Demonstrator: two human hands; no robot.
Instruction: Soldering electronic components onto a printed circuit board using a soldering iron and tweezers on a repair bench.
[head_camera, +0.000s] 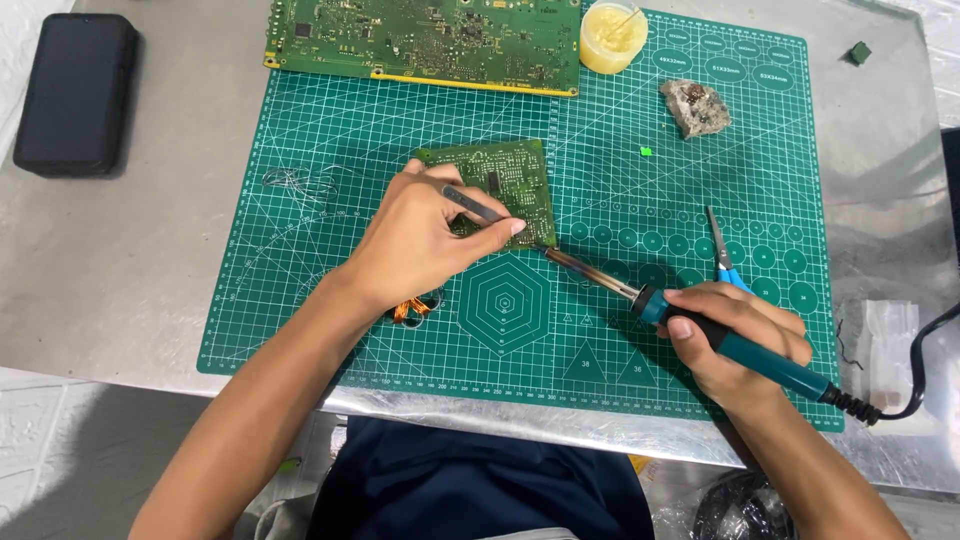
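A small green circuit board (505, 170) lies on the green cutting mat (300, 290). My left hand (420, 235) rests on the board's near left part and pinches grey metal tweezers (470, 205), whose tips point at the board's lower right corner. My right hand (745, 335) grips the teal handle of a soldering iron (700, 325). Its metal tip reaches left to that same corner of the board, close to the tweezers' tips.
A large green circuit board (420, 40) and a pot of yellow flux (612, 35) sit at the mat's far edge. A brownish lump (695, 107), blue-handled cutters (722, 250), a copper coil (412, 308), thin wire (295, 182) and a black case (75, 92) lie around.
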